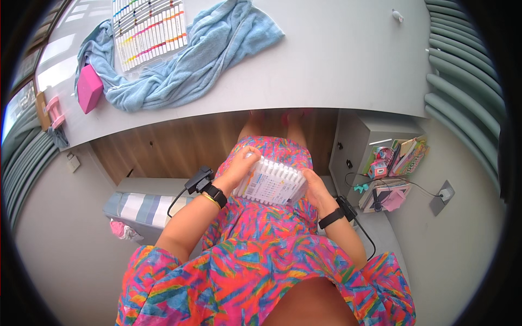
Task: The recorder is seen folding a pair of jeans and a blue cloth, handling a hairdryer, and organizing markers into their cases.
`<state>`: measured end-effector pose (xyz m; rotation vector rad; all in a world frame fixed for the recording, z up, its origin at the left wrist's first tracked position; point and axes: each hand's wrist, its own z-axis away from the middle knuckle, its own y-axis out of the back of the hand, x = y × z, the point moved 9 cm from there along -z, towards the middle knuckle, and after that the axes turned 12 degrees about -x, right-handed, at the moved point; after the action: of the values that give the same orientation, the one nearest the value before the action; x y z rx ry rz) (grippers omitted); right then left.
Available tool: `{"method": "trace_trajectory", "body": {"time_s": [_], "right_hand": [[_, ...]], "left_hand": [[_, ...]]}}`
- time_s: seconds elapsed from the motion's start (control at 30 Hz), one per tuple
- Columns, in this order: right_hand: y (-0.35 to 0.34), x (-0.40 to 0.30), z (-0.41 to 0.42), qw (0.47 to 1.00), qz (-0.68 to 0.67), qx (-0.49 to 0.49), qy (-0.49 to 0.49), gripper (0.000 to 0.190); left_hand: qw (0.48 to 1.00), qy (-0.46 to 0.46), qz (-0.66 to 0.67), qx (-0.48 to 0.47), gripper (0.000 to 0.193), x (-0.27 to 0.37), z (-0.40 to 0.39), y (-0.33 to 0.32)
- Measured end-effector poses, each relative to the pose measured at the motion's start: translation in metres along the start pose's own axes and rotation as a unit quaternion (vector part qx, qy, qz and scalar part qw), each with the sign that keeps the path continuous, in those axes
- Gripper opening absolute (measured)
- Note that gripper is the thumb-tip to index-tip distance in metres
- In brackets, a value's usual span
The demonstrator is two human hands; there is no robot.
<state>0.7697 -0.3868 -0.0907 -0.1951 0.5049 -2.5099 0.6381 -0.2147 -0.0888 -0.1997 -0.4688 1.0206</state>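
Observation:
Before my lap, below the table's edge, I hold a clear plastic case of white markers. My left hand grips its upper left corner, and my right hand grips its right side. A printed sheet with writing shows on the case's face. On the table, a second set of white markers with coloured bands lies in a clear tray. A crumpled light blue towel curves around that tray, and a pink block rests against the towel's left end.
The pale table spans the top. A grey cabinet stands at the right, beside books and a cable plugged into a wall socket. A striped cushioned seat is at the left. Green curtains hang at the right edge.

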Motion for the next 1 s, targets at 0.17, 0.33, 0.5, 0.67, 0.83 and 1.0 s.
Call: {"method": "trace_trajectory", "body": {"time_s": [0.17, 0.33, 0.5, 0.67, 0.83, 1.0], "right_hand": [[-0.006, 0.000, 0.010, 0.999, 0.024, -0.029, -0.012, 0.020], [-0.012, -0.005, 0.009, 0.998, 0.058, -0.029, 0.013, 0.017], [-0.006, -0.011, 0.007, 0.983, 0.168, -0.014, 0.077, 0.018], [-0.014, -0.011, 0.013, 0.980, 0.140, -0.051, 0.131, 0.026], [-0.023, -0.037, 0.008, 0.957, 0.228, -0.107, 0.147, 0.051], [-0.046, -0.082, 0.013, 0.928, 0.317, -0.056, 0.188, 0.055]], "left_hand": [[0.999, 0.000, -0.039, -0.017, 0.008, -0.006, 0.006, 0.000], [0.999, -0.005, -0.018, -0.034, 0.009, -0.004, 0.002, 0.000], [0.995, -0.057, -0.070, -0.034, 0.008, -0.001, -0.008, 0.002], [0.983, -0.117, -0.144, 0.016, 0.013, 0.009, 0.003, 0.015], [0.986, -0.073, -0.133, -0.067, 0.022, 0.015, -0.008, 0.003], [0.973, -0.114, -0.161, -0.121, 0.030, 0.071, -0.004, -0.003]]}}
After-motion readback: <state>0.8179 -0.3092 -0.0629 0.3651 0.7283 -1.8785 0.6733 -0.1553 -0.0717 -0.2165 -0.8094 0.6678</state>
